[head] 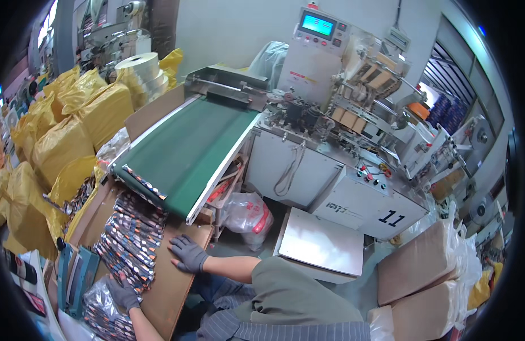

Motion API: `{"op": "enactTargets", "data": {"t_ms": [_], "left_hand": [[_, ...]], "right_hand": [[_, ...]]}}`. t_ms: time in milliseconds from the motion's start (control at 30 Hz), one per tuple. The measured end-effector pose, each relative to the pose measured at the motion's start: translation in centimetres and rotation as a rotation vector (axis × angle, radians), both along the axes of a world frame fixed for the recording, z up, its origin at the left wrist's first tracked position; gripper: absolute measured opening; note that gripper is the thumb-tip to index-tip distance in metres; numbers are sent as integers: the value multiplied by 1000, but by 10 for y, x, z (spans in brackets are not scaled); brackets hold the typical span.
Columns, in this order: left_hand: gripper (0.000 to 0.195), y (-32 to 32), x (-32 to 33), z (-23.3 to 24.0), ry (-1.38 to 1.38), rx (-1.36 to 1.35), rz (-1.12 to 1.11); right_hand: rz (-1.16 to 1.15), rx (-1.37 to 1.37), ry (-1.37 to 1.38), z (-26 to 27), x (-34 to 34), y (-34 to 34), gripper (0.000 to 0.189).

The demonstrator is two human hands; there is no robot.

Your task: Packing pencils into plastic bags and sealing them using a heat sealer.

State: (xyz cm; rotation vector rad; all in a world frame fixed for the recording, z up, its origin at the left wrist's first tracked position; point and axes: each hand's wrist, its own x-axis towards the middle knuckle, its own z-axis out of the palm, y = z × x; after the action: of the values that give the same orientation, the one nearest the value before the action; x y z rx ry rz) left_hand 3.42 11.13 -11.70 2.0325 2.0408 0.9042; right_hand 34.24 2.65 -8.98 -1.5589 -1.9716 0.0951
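My left hand [124, 293], in a grey glove with bare fingertips, lies against the near end of a row of slim patterned packets [130, 243]. Beside it is a clear plastic bag [101, 294] over more of these packets; whether the fingers grip anything is unclear. Gloved the same way, my right hand [188, 254] rests with fingers apart on the brown cardboard surface [173, 294], to the right of the row. One more patterned packet [144, 182] lies at the lower end of the green conveyor belt [181, 149], just above the row.
A teal bag sealer [77, 277] stands left of the packets. Yellow wrapped bundles [62, 145] are piled further left. A packaging machine [301, 162] adjoins the belt. A white box [322, 243] sits on the floor, and plastic-wrapped cartons [416, 264] are stacked at right.
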Motion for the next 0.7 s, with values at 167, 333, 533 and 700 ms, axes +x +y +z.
{"op": "enactTargets", "data": {"t_ms": [167, 333, 533, 700], "left_hand": [[51, 9, 22, 4, -367, 30, -102], [50, 9, 40, 21, -126, 69, -3], [52, -6, 26, 28, -139, 71, 70], [63, 4, 38, 37, -556, -147, 287]], "right_hand": [[-8, -47, 6, 0, 14, 9, 48], [-40, -9, -73, 9, 20, 13, 48], [199, 223, 96, 49, -32, 62, 52], [-397, -392, 296, 68, -20, 225, 71]]}}
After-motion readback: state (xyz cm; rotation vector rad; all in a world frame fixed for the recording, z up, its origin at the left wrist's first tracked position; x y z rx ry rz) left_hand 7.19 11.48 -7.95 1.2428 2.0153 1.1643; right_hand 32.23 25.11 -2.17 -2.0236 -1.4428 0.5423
